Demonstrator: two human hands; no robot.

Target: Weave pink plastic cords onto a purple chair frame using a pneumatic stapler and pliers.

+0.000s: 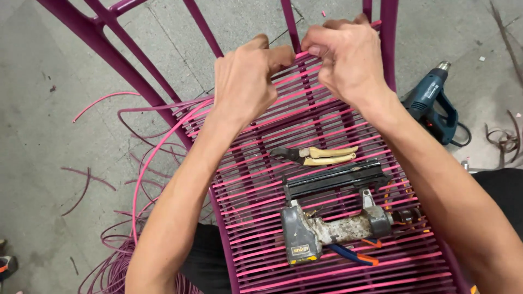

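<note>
Pink plastic cord [302, 54] pinched taut by left hand [245, 81] and right hand [348, 60], over woven chair seat [327, 130]

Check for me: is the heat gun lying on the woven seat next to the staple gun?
No, the heat gun lies on the concrete floor beyond the chair frame, while the staple gun and cutters rest on the seat.

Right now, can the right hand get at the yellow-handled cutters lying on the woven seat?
Probably yes. The cutters lie uncovered on the seat, just below the right hand, with nothing between them. But that hand is busy pinching the pink cord.
</note>
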